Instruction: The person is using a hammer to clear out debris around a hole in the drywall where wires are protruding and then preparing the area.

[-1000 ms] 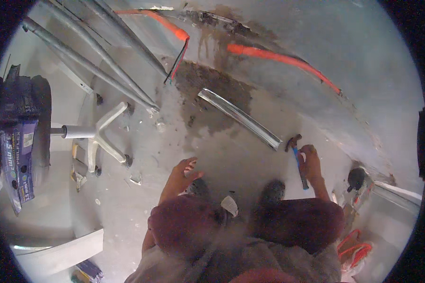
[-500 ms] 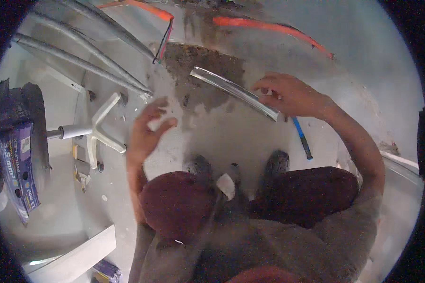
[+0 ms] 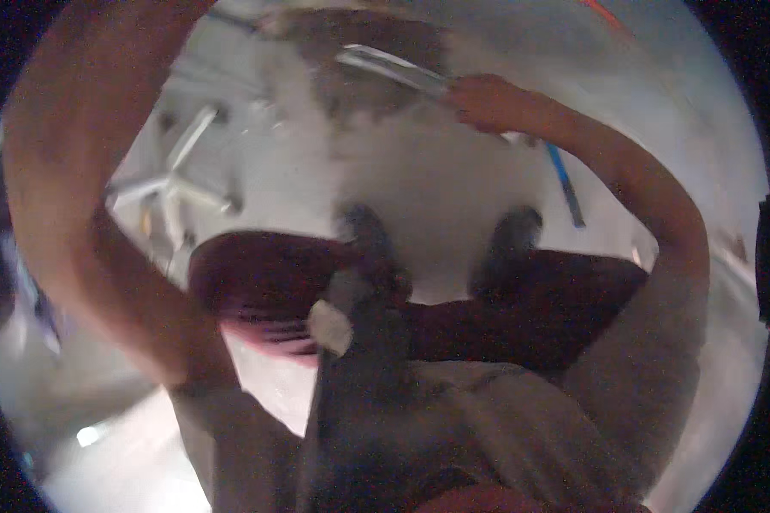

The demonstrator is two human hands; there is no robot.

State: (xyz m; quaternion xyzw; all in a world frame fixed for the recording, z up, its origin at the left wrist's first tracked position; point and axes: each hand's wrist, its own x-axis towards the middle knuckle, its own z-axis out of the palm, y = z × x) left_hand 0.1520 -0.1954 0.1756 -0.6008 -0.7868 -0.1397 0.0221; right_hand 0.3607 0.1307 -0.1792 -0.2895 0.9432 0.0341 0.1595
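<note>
My right hand (image 3: pixel 488 103) is closed round the near end of a shiny, pale channel-shaped strip (image 3: pixel 389 67). The strip slants from upper left down to the hand, over a dark patch of floor. Part of it is hidden under the fingers. Just below the right wrist lies a tool with a blue handle (image 3: pixel 563 179); its upper end is covered. My left arm (image 3: pixel 85 197) is raised close in front of the view, and its hand is beyond the top edge.
A white star-shaped stand base (image 3: pixel 171 184) is on the left, past my left arm. An orange tube (image 3: pixel 607 15) shows at the top right. My knees and dark shoes (image 3: pixel 509 244) are in front of me. Bright white glare fills the lower left.
My left hand has risen up and out of view, and its forearm now covers the left side. My right hand has closed on the strip. The view has shifted and blurred.
</note>
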